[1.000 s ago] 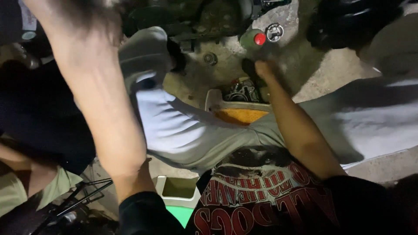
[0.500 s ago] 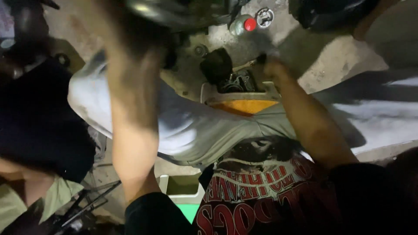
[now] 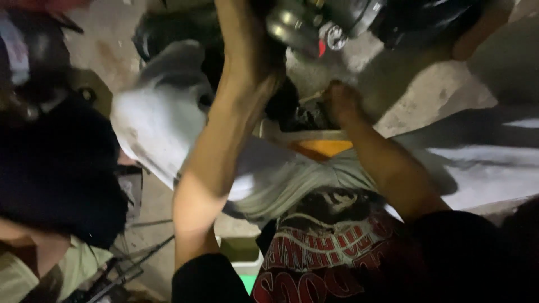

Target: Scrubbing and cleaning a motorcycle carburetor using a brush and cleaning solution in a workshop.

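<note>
Now the left hand [image 3: 247,53] has risen to the metal engine part [image 3: 297,25], grip unclear; the right hand [image 3: 339,101] still digs in the tray [image 3: 275,132], fingers hidden.

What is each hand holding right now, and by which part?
Cannot tell. Left hand is up at the metal machine part; right hand reaches into the tray; both grips hidden.
</note>
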